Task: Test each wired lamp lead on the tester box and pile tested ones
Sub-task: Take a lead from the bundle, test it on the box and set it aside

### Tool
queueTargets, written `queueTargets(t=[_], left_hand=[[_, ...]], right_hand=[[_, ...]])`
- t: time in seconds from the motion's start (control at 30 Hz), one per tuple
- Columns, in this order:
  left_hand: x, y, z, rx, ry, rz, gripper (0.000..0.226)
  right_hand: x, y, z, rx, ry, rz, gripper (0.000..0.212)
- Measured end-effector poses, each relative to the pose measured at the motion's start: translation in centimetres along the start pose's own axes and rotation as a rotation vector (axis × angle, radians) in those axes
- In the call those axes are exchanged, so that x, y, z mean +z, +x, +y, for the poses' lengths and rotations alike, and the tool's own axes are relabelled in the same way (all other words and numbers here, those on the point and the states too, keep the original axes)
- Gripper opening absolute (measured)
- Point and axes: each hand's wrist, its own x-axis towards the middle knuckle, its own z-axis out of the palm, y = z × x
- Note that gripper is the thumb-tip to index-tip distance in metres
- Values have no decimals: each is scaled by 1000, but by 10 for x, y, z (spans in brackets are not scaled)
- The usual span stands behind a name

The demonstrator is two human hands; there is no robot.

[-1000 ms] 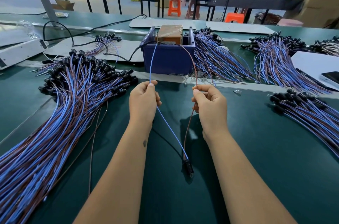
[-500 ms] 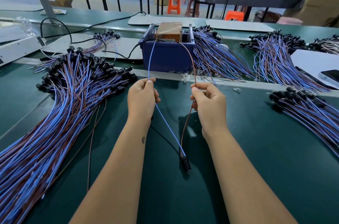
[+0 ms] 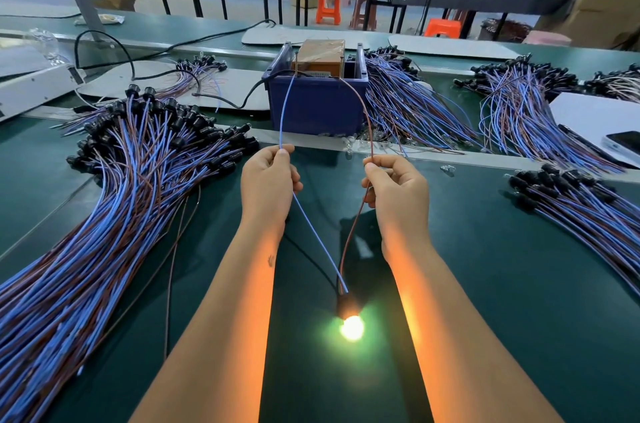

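Lamp lead (image 3: 346,298): bulb lit, near centre between forearms. Blue wire (image 3: 284,118) pinched by left hand (image 3: 267,185), brown wire (image 3: 367,125) by right hand (image 3: 398,190); both run to far tester box (image 3: 320,55). Tested pile (image 3: 114,187) at left.

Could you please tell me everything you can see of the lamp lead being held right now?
The lamp lead is a thin blue wire and a brown wire joined at a black socket, whose bulb glows bright. The left hand pinches the blue wire, the right hand the brown. Both ends reach up to the tester box.
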Motion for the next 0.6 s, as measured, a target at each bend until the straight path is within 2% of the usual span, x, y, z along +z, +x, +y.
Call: queueTargets(t=[0.43,0.6], left_hand=[[-2,1,2,4,-14,-22,25],[0,-5,4,72,-18,-176,22]], right_hand=[[0,0,0,-42,49,0,16],[7,-9,-3,-174,-15,-215,21]])
